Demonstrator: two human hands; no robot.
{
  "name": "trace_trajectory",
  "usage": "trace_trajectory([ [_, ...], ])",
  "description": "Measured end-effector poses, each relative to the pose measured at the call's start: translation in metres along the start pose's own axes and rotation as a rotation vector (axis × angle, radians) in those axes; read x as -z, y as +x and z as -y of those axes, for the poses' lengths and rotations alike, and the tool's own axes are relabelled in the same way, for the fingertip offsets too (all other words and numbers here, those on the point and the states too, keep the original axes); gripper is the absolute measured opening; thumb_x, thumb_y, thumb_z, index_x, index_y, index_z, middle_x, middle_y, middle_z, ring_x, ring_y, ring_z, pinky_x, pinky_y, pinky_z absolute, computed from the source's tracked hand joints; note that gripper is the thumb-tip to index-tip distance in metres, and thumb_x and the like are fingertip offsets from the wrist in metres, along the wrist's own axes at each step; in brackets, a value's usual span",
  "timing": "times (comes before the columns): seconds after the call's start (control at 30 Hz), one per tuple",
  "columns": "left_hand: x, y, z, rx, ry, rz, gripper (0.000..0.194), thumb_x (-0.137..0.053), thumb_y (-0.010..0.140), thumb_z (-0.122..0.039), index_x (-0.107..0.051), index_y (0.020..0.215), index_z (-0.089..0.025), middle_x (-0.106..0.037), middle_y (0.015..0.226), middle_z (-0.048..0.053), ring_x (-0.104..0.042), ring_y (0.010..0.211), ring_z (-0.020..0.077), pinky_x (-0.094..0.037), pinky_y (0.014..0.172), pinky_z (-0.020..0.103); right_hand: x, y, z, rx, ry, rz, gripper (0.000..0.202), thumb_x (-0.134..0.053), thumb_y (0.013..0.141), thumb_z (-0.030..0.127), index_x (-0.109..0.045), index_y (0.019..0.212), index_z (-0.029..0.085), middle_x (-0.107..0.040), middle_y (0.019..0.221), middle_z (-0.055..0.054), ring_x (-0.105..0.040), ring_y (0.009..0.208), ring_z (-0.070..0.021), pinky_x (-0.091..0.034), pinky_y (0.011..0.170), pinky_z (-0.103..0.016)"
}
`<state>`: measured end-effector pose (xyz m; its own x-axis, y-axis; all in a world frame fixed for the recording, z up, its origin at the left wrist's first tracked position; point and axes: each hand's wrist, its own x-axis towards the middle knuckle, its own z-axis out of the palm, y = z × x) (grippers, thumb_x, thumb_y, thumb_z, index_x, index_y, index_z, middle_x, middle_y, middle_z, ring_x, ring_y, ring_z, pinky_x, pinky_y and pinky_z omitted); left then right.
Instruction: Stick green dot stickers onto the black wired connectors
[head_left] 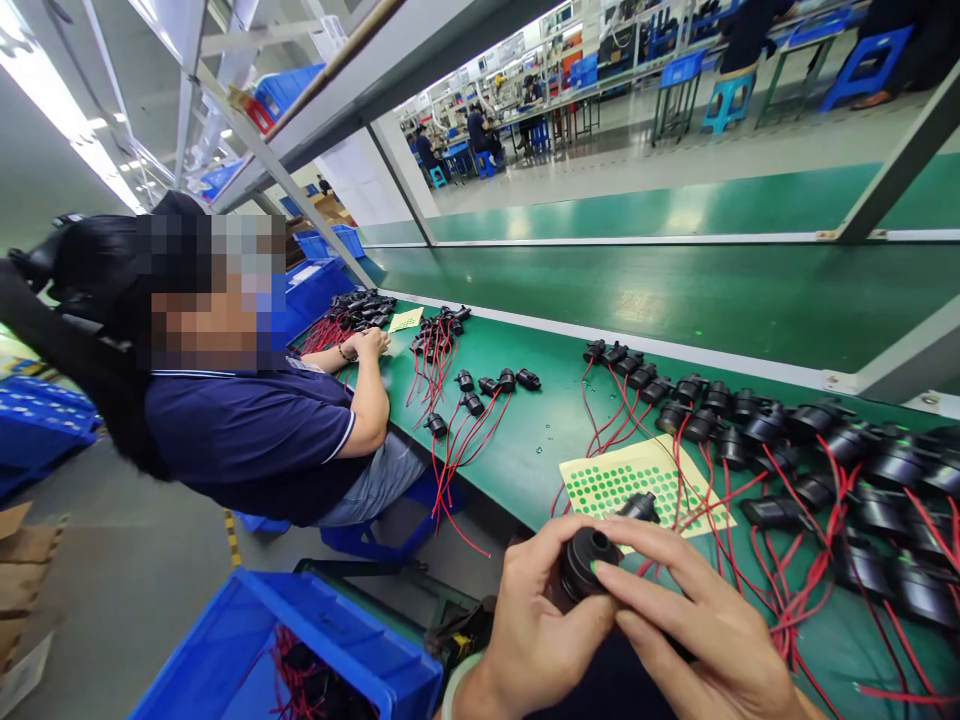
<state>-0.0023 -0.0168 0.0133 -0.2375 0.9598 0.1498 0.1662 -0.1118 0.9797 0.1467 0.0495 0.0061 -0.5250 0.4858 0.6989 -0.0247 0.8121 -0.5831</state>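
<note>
Both hands grip a black round part point(592, 560) at the near bench edge: left hand point(536, 625) wrapped under it, right hand point(697, 625) w/ fingertip pressing a green dot on its face. Likely sticker-applying step; next calls for firm press. Sticker sheet point(637, 480) just beyond; wired parts point(825, 450) crowd right, co-worker point(255, 430) left.

— Where are the two hands?

— Low in the frame, right of centre, pressed close together. The left hand point(536, 625) comes up from the bottom edge, fingers curled, thumb lying across toward the right.

— And the other?

— The right hand point(694, 630) reaches in from the lower right, palm down, fingers stretched leftward (index fingertip meeting the left thumb). Both wrists are bare and bent inward; only the left forearm shows a little.
</note>
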Motion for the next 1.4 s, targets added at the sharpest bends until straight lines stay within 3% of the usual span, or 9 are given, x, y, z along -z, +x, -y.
trace_trajectory([
  [0.07, 0.002, 0.001, -0.004, 0.029, -0.022, -0.007, 0.026, -0.072, 0.075, -0.013, -0.067, 0.101, -0.018, -0.071, 0.081, 0.001, -0.064, 0.067, 0.0141, -0.052, 0.064, 0.021, 0.006, -0.004, -0.002, -0.034, -0.009, 0.010, 0.039, -0.053, 0.087, 0.003, -0.065, 0.121, 0.018, -0.063, 0.126, -0.013, -0.063, 0.116, -0.0229, -0.057, 0.094, -0.032],
  [0.2, 0.003, 0.003, -0.008, -0.019, 0.008, -0.008, 0.027, -0.077, 0.075, -0.025, -0.067, 0.099, -0.017, -0.070, 0.078, 0.002, -0.062, 0.065, 0.0148, -0.052, 0.063, 0.022, 0.014, -0.007, -0.004, -0.074, -0.034, -0.022, 0.030, -0.056, 0.089, 0.008, -0.067, 0.114, 0.019, -0.065, 0.123, -0.012, -0.066, 0.112, -0.0220, -0.057, 0.094, -0.030],
  [0.4, -0.003, 0.000, -0.003, -0.060, 0.100, 0.009, 0.029, -0.074, 0.077, -0.017, -0.065, 0.104, -0.021, -0.071, 0.085, 0.001, -0.065, 0.072, 0.0146, -0.053, 0.068, 0.021, 0.007, -0.002, 0.002, -0.175, 0.136, -0.120, 0.014, -0.061, 0.091, 0.014, -0.062, 0.103, 0.022, -0.068, 0.109, -0.008, -0.069, 0.100, -0.0180, -0.058, 0.088, -0.024],
  [0.57, -0.006, -0.003, 0.001, -0.217, 0.241, -0.013, 0.038, -0.066, 0.077, -0.008, -0.062, 0.111, -0.024, -0.073, 0.097, 0.002, -0.069, 0.082, 0.0166, -0.056, 0.078, 0.025, -0.004, -0.003, 0.005, -0.429, 0.445, -0.123, 0.011, -0.058, 0.094, 0.020, -0.057, 0.102, 0.027, -0.065, 0.108, -0.004, -0.067, 0.105, -0.0149, -0.054, 0.091, -0.020],
  [0.77, -0.009, -0.001, 0.003, -0.407, 0.365, -0.059, 0.044, -0.058, 0.076, -0.003, -0.057, 0.114, -0.024, -0.071, 0.091, 0.002, -0.068, 0.080, 0.0172, -0.055, 0.074, 0.027, -0.005, -0.004, 0.004, -0.677, 0.971, 0.018, 0.022, -0.056, 0.096, 0.034, -0.056, 0.118, 0.030, -0.058, 0.131, -0.008, -0.060, 0.121, -0.0224, -0.052, 0.098, -0.035],
  [0.93, -0.009, 0.001, 0.002, -0.517, 0.433, -0.093, 0.043, -0.056, 0.079, -0.003, -0.056, 0.119, -0.020, -0.070, 0.093, 0.005, -0.069, 0.084, 0.0178, -0.057, 0.076, 0.028, -0.005, 0.006, 0.013, -0.800, 1.262, 0.020, 0.026, -0.063, 0.090, 0.040, -0.061, 0.113, 0.028, -0.063, 0.122, -0.007, -0.060, 0.118, -0.0240, -0.051, 0.098, -0.038],
  [1.07, -0.006, 0.003, 0.003, -0.593, 0.448, -0.075, 0.042, -0.055, 0.081, -0.002, -0.056, 0.120, -0.014, -0.070, 0.096, 0.009, -0.069, 0.087, 0.0180, -0.057, 0.080, 0.028, -0.005, 0.013, 0.019, -0.991, 1.405, -0.065, 0.021, -0.073, 0.079, 0.032, -0.064, 0.097, 0.027, -0.063, 0.118, -0.004, -0.055, 0.120, -0.0237, -0.048, 0.100, -0.034],
  [1.27, -0.005, 0.001, 0.005, -0.537, 0.392, -0.062, 0.042, -0.058, 0.079, -0.004, -0.058, 0.119, -0.017, -0.071, 0.096, 0.006, -0.069, 0.088, 0.0167, -0.056, 0.082, 0.026, -0.008, 0.011, 0.013, -1.018, 1.476, -0.039, 0.025, -0.075, 0.077, 0.031, -0.064, 0.098, 0.027, -0.062, 0.109, -0.001, -0.057, 0.112, -0.0195, -0.048, 0.094, -0.027],
  [1.4, -0.005, -0.003, 0.007, -0.329, 0.224, -0.041, 0.033, -0.070, 0.080, -0.013, -0.061, 0.110, -0.024, -0.071, 0.090, -0.001, -0.068, 0.079, 0.0134, -0.055, 0.076, 0.021, -0.007, 0.000, 0.006, -0.897, 1.149, -0.002, 0.019, -0.063, 0.090, 0.036, -0.061, 0.106, 0.028, -0.061, 0.110, -0.003, -0.061, 0.109, -0.0202, -0.051, 0.094, -0.030],
])
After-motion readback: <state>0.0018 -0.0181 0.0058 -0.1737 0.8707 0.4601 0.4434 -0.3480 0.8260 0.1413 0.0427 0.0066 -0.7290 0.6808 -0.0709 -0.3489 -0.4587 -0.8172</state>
